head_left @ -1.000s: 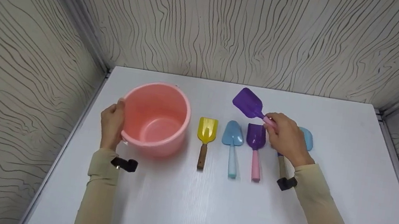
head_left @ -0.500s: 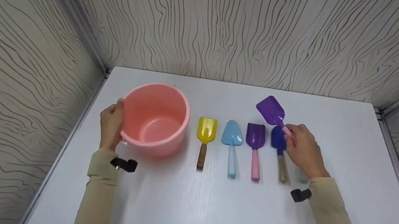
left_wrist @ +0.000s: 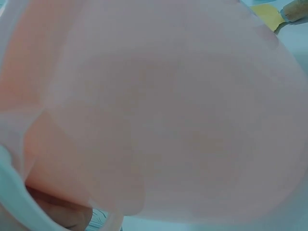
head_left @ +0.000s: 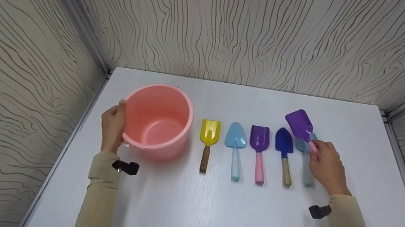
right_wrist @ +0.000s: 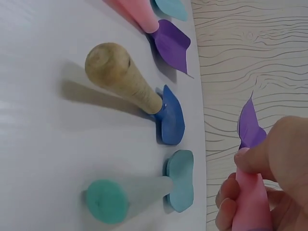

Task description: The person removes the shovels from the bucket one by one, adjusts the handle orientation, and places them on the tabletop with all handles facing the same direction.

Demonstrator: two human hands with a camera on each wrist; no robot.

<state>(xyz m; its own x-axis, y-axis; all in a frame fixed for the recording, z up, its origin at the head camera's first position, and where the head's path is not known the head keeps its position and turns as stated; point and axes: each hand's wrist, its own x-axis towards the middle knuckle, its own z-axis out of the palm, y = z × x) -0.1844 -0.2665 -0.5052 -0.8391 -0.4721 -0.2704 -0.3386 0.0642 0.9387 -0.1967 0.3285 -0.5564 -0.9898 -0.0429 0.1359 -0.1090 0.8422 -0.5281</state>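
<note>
At the left, my left hand (head_left: 112, 126) grips the rim of a pink bucket (head_left: 177, 148), which leans with its mouth towards me. Its wall fills the left wrist view. My right hand (head_left: 329, 167) pinches the pink handle of a purple toy shovel (head_left: 299, 123), raised over the right end of a row of shovels. Beneath it lies a pale blue shovel (head_left: 301, 145), partly hidden by the hand. Left of that is a dark blue shovel (head_left: 284, 141) with a wooden handle (right_wrist: 127, 82). Thumb and fingers wrap the held handle (right_wrist: 252, 197) in the right wrist view.
Further left in the row lie another purple shovel (head_left: 259, 137), a light blue shovel (head_left: 237, 136) and a yellow shovel (head_left: 210, 130) with a brown handle. All handles point towards me on the white table (head_left: 211, 217). Wood-patterned walls (head_left: 215, 24) enclose the back and sides.
My right hand has carried the purple shovel rightward and slightly nearer to me, past the dark blue one, uncovering it. Left hand and bucket have stayed in place.
</note>
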